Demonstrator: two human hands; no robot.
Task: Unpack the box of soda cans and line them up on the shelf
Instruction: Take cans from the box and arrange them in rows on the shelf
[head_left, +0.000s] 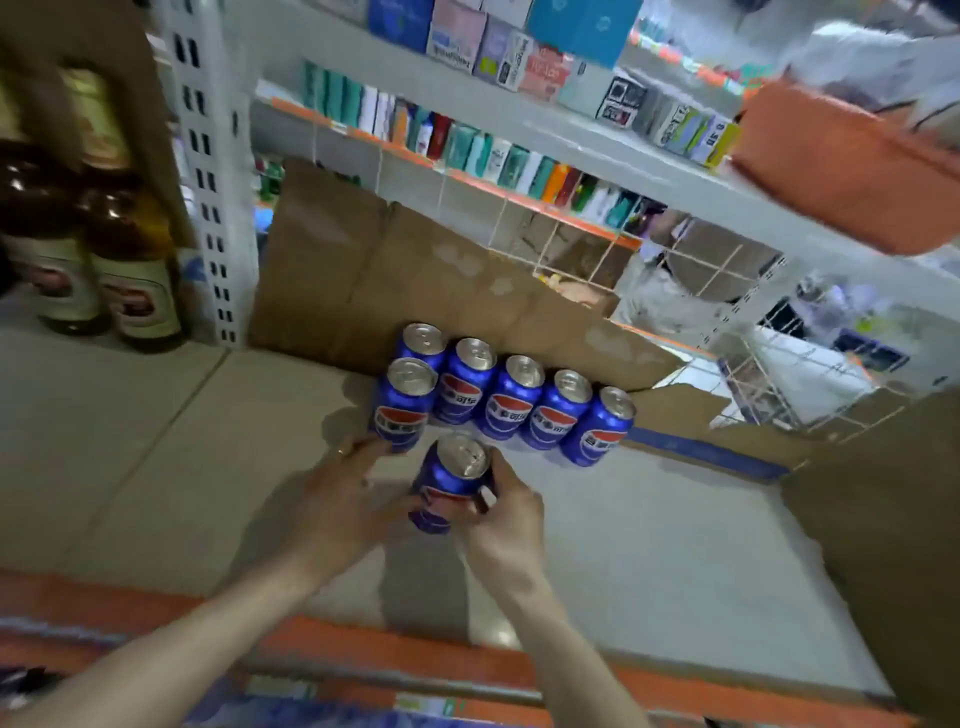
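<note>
Shelf (649, 545): shop shelf, six cans (511, 405) standing.
Right hand (506, 519): fingers grip tilted can (449, 483).
Left hand (337, 499): fingers straight, touching it.
Risk: bumping neighbours over.

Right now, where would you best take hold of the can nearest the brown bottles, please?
Grip the front-left can around its round side wall, coming from its open left. Neighbouring cans crowd its right and back, and the left hand already reaches there.
</note>
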